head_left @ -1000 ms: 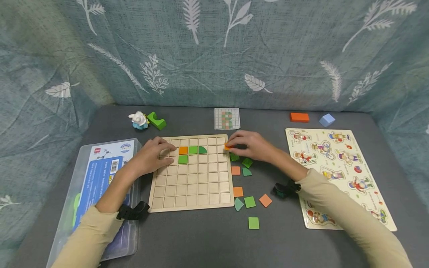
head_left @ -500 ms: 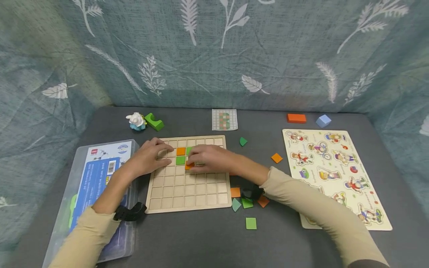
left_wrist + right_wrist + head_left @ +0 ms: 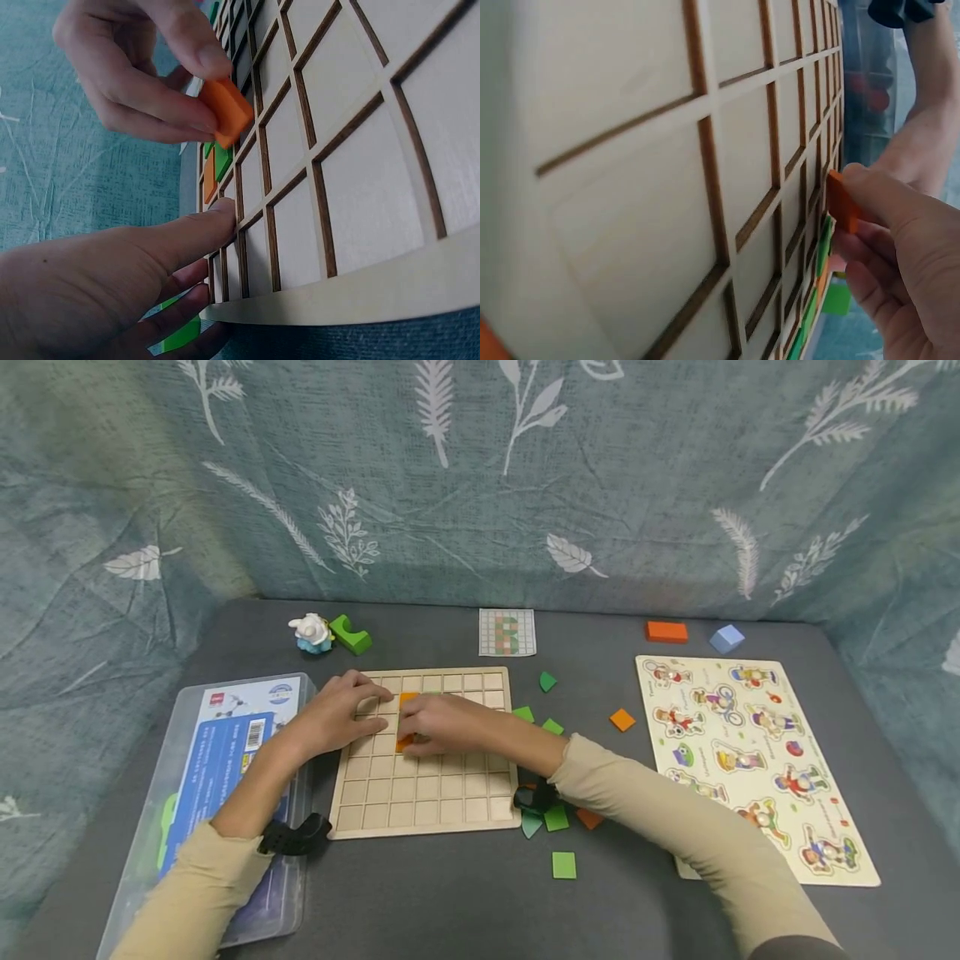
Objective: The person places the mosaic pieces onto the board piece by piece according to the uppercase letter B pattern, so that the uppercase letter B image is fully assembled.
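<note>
A wooden grid board [image 3: 442, 810] lies on the dark table. My right hand [image 3: 446, 724] pinches an orange square tile [image 3: 229, 112] between thumb and fingers, tilted just over the grid, as the right wrist view also shows. Close by, an orange tile [image 3: 210, 174] and a green tile [image 3: 223, 159] sit in cells; the right hand covers most set tiles in the head view. My left hand [image 3: 337, 714] rests on the board's left side, thumb and fingertips touching it and no tile in them.
Right of the board lie loose tiles, among them a green square [image 3: 564, 865] and an orange square [image 3: 622, 720]. A pattern card [image 3: 507, 632] lies behind. A plastic case [image 3: 300, 893] stands left, a picture puzzle [image 3: 757, 768] right. Blocks and a figurine [image 3: 312, 633] line the back.
My right hand has carried the orange tile from the board's right edge leftward across the grid, lately shifting one column further left. The left hand has stayed in place.
</note>
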### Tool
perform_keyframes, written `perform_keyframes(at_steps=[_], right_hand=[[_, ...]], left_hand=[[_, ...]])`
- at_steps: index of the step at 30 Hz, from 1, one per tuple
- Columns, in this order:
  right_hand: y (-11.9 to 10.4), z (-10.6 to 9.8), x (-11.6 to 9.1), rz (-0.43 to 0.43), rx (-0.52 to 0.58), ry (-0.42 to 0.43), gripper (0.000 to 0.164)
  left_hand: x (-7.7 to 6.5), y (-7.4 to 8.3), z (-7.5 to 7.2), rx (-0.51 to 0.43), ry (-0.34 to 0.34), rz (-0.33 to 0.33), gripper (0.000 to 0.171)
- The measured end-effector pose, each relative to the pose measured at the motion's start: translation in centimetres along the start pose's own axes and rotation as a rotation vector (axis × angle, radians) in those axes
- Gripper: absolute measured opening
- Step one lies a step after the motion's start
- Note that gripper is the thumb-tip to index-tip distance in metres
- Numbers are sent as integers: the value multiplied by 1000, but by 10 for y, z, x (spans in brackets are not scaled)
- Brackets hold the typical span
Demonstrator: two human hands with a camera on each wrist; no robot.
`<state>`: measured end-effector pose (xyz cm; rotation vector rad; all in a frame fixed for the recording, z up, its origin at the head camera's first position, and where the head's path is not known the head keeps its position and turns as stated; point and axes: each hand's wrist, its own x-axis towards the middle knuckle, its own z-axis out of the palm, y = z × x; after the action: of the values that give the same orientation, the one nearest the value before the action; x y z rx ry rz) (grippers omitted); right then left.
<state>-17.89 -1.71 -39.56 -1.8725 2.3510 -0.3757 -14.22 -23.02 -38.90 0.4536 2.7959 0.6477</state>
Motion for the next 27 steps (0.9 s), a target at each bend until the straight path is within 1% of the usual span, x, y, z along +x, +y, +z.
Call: perform_keyframes(at_steps=[5,8,19,24,27], right_hand=[[0,2,2,-13,-17,10,15],[1,2,3,-12,-16,3,15],[4,0,6,-48,53,-25,15],[6,0,7,-52,45,-41,16],[5,0,8,-39,22,-50,15]], left_hand=[[0,0,1,-2,5,-1,38],[1,0,2,0,7,4,37],[1,-1,0,4,-8,-11,39],[0,-1,0,-1,-6,-4,38],[0,-1,0,-3,-3,-2,38]])
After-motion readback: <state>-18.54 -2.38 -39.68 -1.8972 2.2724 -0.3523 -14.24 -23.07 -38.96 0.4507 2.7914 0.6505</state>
